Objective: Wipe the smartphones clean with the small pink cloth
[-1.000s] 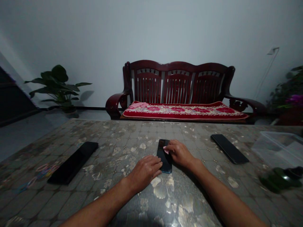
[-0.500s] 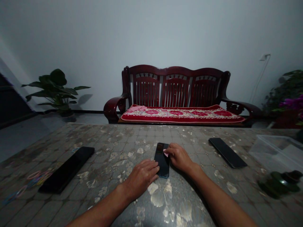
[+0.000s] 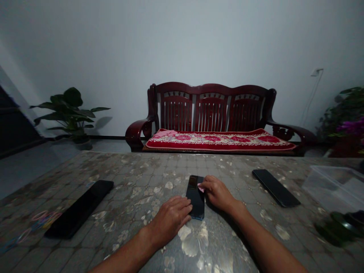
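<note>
Three dark phones lie flat on the patterned worktop [image 3: 222,167]. The middle phone [image 3: 196,201] sits almost straight ahead, its glossy surface upward, its long axis running roughly from twelve to six o'clock.

Both hands touch or work over it. The left hand [image 3: 172,214] comes in from eight o'clock, palm down and unclenched, its fingers laid against the phone's near-left edge. The right hand [image 3: 217,191] stands between two and three o'clock, thumb and fingers pinched on a small pink cloth [image 3: 200,187], which meets the phone at its one o'clock part.

Taking the middle phone as the centre of the dial, the second phone [image 3: 81,208] lies at nine o'clock, slanted, with coloured loops [image 3: 40,218] just beside it, farther out. At three o'clock, well apart from the right hand, lies the third phone [image 3: 275,188]. Beyond that one stands a clear plastic box [image 3: 321,189], and towards four o'clock is a green bottle [image 3: 335,229], dim and blurred.

At twelve o'clock, past the worktop, stands a dark red wooden settee [image 3: 212,90] bearing a red flowered mat [image 3: 227,140]. A leafy potted plant [image 3: 71,110] is at ten o'clock.
</note>
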Action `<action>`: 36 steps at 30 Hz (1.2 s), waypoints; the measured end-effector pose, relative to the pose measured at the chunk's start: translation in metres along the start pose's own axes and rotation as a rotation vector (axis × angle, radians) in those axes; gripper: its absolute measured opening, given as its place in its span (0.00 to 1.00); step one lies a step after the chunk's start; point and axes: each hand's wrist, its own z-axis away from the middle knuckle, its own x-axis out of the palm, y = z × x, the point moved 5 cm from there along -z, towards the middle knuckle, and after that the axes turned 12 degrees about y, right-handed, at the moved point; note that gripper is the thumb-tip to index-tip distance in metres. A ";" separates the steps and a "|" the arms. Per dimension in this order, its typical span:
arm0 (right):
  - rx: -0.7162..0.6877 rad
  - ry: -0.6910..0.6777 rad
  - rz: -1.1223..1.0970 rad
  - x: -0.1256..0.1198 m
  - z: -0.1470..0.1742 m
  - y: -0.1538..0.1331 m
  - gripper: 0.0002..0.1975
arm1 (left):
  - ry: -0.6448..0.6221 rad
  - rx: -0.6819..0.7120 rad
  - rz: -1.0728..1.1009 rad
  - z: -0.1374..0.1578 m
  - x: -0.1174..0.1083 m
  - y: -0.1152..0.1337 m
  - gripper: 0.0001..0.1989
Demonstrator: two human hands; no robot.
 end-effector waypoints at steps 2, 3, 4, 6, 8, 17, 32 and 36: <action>-0.034 -0.046 -0.008 -0.002 0.003 -0.007 0.17 | -0.011 -0.008 0.004 0.001 0.001 -0.001 0.10; -0.047 -0.066 -0.006 -0.002 0.004 -0.010 0.17 | -0.011 -0.011 0.003 0.001 0.001 -0.001 0.10; -0.055 -0.076 -0.001 -0.002 0.004 -0.011 0.17 | -0.010 -0.012 0.002 0.002 0.002 -0.001 0.10; -0.053 -0.056 0.018 -0.001 0.004 -0.010 0.17 | -0.007 -0.007 0.000 0.002 0.002 -0.001 0.10; -0.027 -0.009 0.041 0.000 0.002 -0.005 0.17 | -0.006 -0.002 -0.001 0.002 0.002 -0.001 0.11; -0.038 -0.012 0.038 -0.001 0.003 -0.006 0.15 | -0.006 -0.035 0.011 0.001 0.002 -0.001 0.11; -0.046 0.028 -0.002 0.002 0.003 -0.001 0.15 | 0.030 -0.012 -0.008 0.003 0.003 -0.002 0.10; -0.109 -0.040 -0.020 0.002 0.006 -0.013 0.14 | 0.038 -0.013 -0.013 0.003 0.003 -0.001 0.10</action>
